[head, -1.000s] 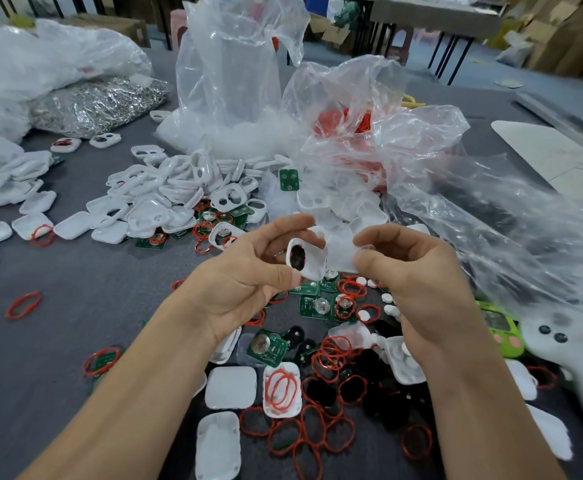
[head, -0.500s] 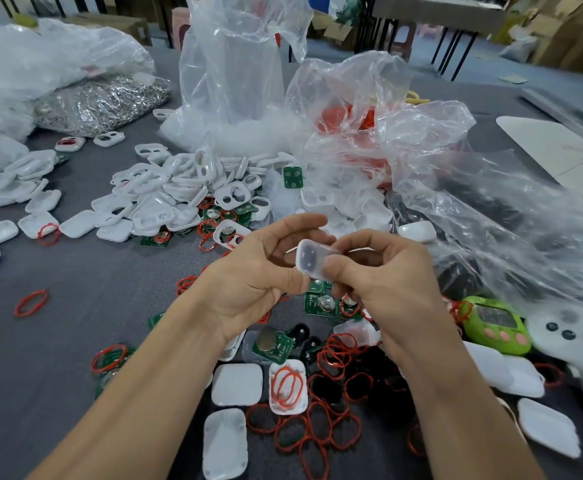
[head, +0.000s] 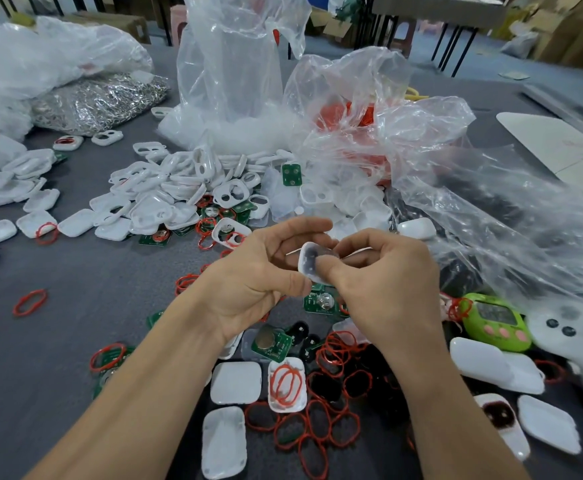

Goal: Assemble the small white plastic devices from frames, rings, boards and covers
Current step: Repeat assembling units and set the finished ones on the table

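Frame [head: 309, 264] is, I judge, light, stiff and slick; my left grip [head: 258, 275] and right grip [head: 383, 282] both pinch its edges, above the green board [head: 319, 301].

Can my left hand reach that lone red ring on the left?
Probably yes: the red ring lies uncovered on the table, nothing between. But the left hand holds the white piece and must release it.
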